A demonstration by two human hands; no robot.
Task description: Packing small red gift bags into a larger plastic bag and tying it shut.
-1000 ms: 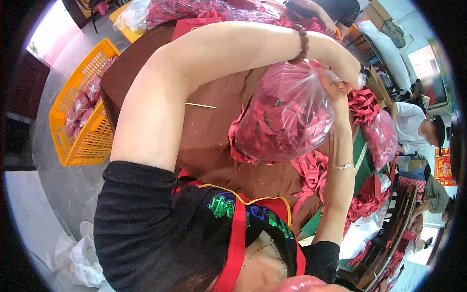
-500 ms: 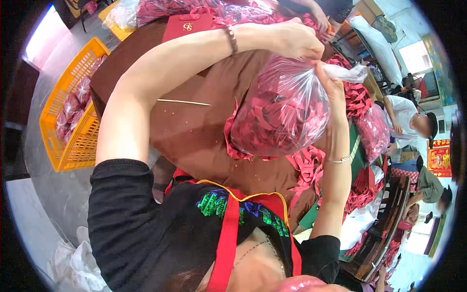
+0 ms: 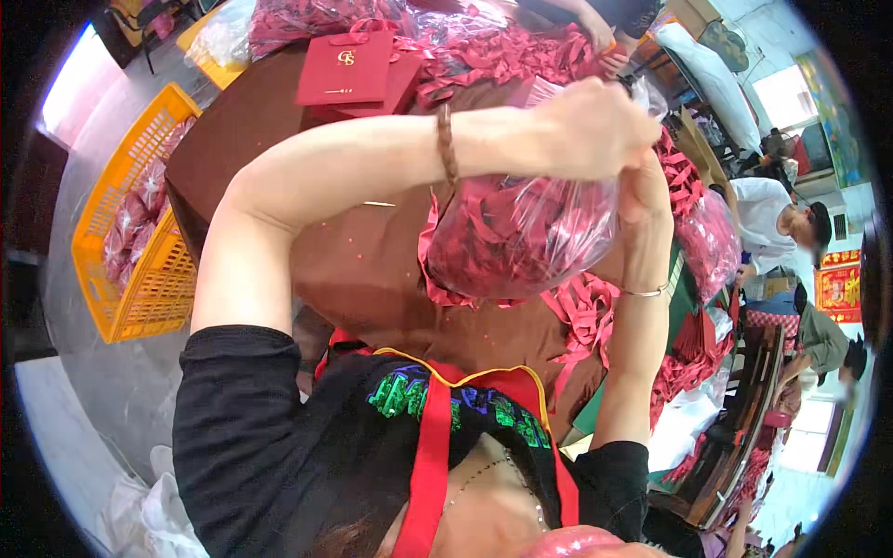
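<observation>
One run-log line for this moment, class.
bag: clear, red ribbons inside; left hand: curled at bag top; right hand: gripping bag

The left hand (image 3: pixel 595 130) is blurred, its fingers unclear; it hides part of the right hand (image 3: pixel 644 195) and the neck of the clear bag (image 3: pixel 521 249). The left forearm (image 3: pixel 349 166) covers part of a thin stick (image 3: pixel 379 204). The top edge crops a co-worker (image 3: pixel 638 17).
</observation>
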